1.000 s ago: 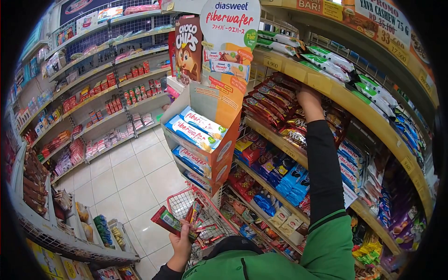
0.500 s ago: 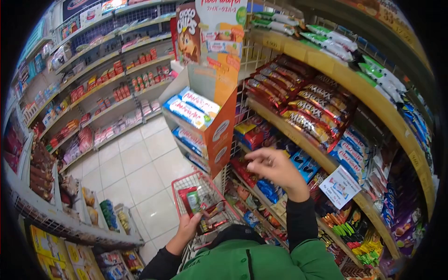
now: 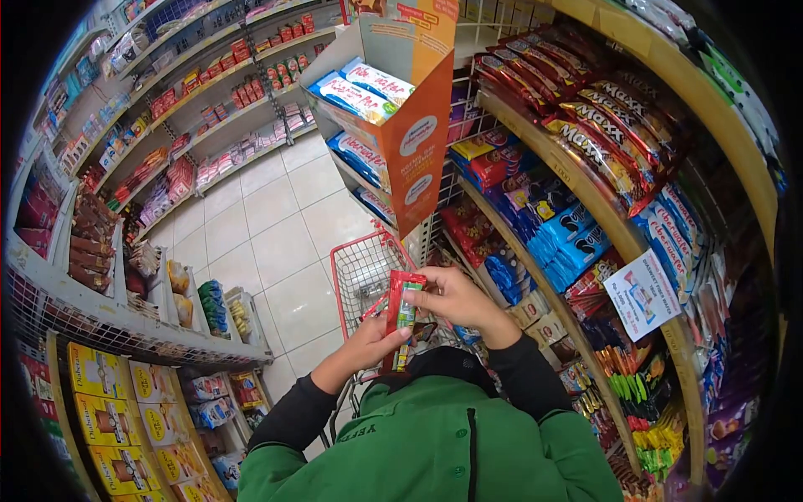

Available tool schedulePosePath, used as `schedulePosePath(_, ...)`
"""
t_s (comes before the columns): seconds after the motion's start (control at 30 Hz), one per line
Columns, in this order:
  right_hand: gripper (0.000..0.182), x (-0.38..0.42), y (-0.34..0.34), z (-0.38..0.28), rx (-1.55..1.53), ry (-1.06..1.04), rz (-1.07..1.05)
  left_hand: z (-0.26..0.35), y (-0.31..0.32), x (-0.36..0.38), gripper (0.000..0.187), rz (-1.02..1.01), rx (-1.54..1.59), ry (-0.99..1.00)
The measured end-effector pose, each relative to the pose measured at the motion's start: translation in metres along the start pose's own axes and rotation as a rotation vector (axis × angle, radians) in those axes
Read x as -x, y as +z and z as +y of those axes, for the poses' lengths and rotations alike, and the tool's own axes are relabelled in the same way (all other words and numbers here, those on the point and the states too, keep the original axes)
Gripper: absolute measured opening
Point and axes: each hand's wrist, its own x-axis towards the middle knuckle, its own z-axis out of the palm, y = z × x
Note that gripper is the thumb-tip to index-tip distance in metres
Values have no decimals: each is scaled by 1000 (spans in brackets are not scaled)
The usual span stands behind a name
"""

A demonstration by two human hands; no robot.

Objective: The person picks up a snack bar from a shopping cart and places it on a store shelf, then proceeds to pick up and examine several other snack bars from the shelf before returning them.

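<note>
Both hands meet over a shopping cart with a red rim [image 3: 336, 280], in front of the green shirt. A red packet with a green and white label [image 3: 405, 303] is held upright between them. My left hand [image 3: 368, 347] closes on its lower left side, thumb on the front. My right hand [image 3: 456, 297] pinches its upper right edge. Another red wrapper shows behind the packet at the left hand. The hands and packet hide part of the cart's inside.
A cardboard stand [image 3: 427, 151] with blue and white wafer packs rises beyond the cart. Snack shelves [image 3: 585, 201] curve along the right, with a white price card [image 3: 640, 294]. More shelves [image 3: 125, 318] line the left. Pale floor tiles [image 3: 268, 226] lie between.
My right hand has come down from the right shelf to the packet. My left hand has lifted the packet in front of the shirt. The view has shifted.
</note>
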Motion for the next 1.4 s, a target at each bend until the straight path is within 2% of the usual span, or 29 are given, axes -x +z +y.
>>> schedulePosePath(0.03,18,4,5,-9,-34,8,83,1,1,0,26,1,-55,16)
schedulePosePath(0.13,16,5,-7,8,62,-35,152,-3,3,-4,21,26,-153,109)
schedulePosePath(0.23,14,12,-12,5,-38,-18,235,-9,1,-9,26,69,-274,255)
schedulePosePath(0.33,14,18,-24,4,-177,1,293,2,0,-6,24,65,-320,124)
schedulePosePath(0.43,16,22,-39,6,-314,-19,299,-3,2,-8,22,171,-187,83)
schedulePosePath(0.63,18,26,-37,3,-530,-22,329,-6,6,-15,19,349,-427,284)
schedulePosePath(0.73,21,27,-31,-1,-328,13,393,-4,9,-18,22,449,-594,412)
schedulePosePath(0.87,22,23,-34,18,17,-103,508,-1,10,-19,33,574,-737,506)
schedulePosePath(0.93,28,28,-38,13,-84,-146,469,2,9,-19,37,616,-763,490)
schedulePosePath(1.0,31,31,-43,9,-123,-243,404,-1,9,-17,39,622,-637,421)
schedulePosePath(1.07,41,36,-50,4,-159,-252,361,-11,9,-20,39,630,-489,407)
schedulePosePath(1.1,43,38,-52,2,-180,-259,354,-12,9,-20,37,573,-359,405)
schedulePosePath(1.2,50,41,-58,0,-249,-281,346,-3,13,-13,35,440,95,156)
schedulePosePath(1.23,50,41,-60,1,-251,-290,351,-10,12,-13,32,387,166,205)
schedulePosePath(1.33,50,42,-60,5,-259,-290,363,-11,15,-13,23,339,244,252)
schedulePosePath(1.4,49,43,-59,6,-258,-278,357,-7,21,-15,20,377,172,209)
